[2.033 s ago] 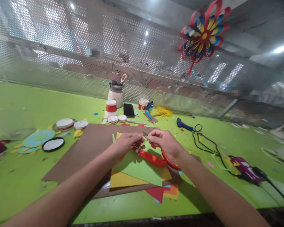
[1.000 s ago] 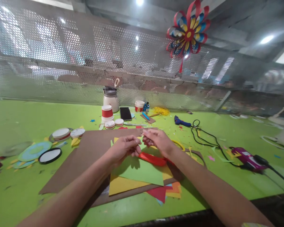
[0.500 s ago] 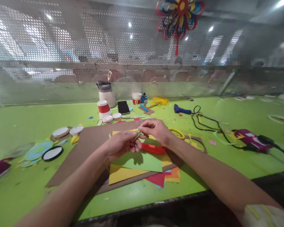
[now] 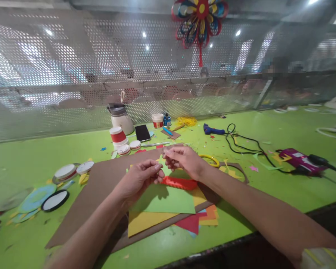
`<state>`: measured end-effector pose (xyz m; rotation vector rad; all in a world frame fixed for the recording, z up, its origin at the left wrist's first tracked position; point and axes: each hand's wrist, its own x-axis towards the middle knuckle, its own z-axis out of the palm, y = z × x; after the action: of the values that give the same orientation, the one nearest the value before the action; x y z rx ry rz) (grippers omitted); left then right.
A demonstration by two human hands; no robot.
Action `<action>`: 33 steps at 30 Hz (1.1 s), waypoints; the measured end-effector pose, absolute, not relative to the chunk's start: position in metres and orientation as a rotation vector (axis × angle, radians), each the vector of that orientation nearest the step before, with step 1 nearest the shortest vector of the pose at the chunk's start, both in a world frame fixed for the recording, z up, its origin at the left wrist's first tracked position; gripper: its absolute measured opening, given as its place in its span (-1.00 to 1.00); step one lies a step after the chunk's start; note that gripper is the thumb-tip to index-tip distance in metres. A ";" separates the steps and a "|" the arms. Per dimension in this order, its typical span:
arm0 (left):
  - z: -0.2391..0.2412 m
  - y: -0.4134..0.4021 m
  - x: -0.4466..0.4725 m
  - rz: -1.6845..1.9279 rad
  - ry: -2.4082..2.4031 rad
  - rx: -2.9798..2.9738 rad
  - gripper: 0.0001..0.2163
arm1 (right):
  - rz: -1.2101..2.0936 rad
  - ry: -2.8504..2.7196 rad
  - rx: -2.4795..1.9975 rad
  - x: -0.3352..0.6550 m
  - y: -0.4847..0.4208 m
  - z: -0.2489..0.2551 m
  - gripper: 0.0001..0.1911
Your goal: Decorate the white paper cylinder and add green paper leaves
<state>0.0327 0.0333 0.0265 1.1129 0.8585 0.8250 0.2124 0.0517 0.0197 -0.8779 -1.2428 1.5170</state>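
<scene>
My left hand [image 4: 144, 177] is closed in a pinch, thumb against the bent fingers. A little higher and to the right, my right hand [image 4: 183, 160] also pinches, its fingertips close to those of the left but apart from them. Whatever sits in either pinch is too small to make out. Below both hands lies a light green sheet [image 4: 165, 201] on top of a yellow sheet [image 4: 145, 224]. A red tool with a toothed edge [image 4: 180, 183] rests on the green sheet, just under my right hand.
A brown board [image 4: 81, 198] lies under the sheets. Jars with red bands [image 4: 118, 136], a phone [image 4: 142, 133] and a jug [image 4: 121, 118] stand behind. To the right are a blue glue gun [image 4: 214, 129] with black cord and a purple box [image 4: 299, 160]. Round lids [image 4: 65, 172] lie left.
My hands have drawn slightly apart; the green piece that showed between the fingertips is no longer clearly visible. The camera view has shifted a little.
</scene>
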 end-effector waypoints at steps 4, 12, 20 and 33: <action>0.025 0.032 0.036 0.837 0.917 1.181 -0.83 | 1.374 -1.320 -0.934 0.208 0.048 0.019 -0.64; 0.026 0.030 0.040 0.832 0.972 1.246 -0.84 | 1.339 -1.246 -0.915 0.207 0.047 0.020 -0.70; 0.023 0.030 0.038 0.897 0.879 1.168 -0.87 | 1.410 -1.227 -0.887 0.203 0.044 0.022 -0.60; 0.028 0.027 0.039 0.865 0.867 1.139 -0.88 | 1.370 -1.196 -0.879 0.201 0.045 0.013 -0.69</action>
<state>0.0389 0.0272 0.0280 1.1391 0.8668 0.8647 0.2012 0.0452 0.0133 -0.8787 -1.1960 1.3696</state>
